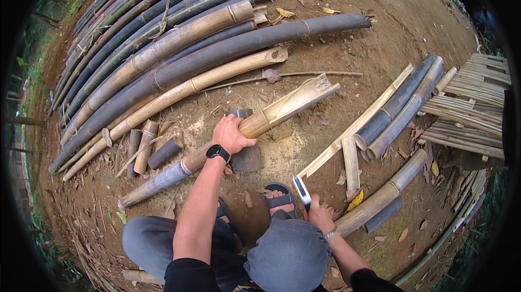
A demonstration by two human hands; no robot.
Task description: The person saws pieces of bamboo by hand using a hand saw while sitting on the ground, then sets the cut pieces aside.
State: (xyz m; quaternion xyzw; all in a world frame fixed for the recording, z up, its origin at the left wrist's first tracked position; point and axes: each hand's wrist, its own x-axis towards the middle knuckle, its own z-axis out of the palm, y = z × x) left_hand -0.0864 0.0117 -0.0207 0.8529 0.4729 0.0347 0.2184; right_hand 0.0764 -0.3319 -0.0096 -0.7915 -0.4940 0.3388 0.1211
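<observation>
While the left hand (230, 133) curls its fingers over the split bamboo pole (239, 132), pressing it down where it rests across a dark block (247, 153) on the dirt ground (304, 145), the right hand (320, 217) is clenched around the handle of a cleaver-like knife (301, 190), blade raised just above the sandalled foot (279, 199). That pole lies slantwise before the squatting person, its far end cracked open, with stacked whole bamboo poles (163, 48) beyond it and split bamboo strips (469, 102) piled to the right.
</observation>
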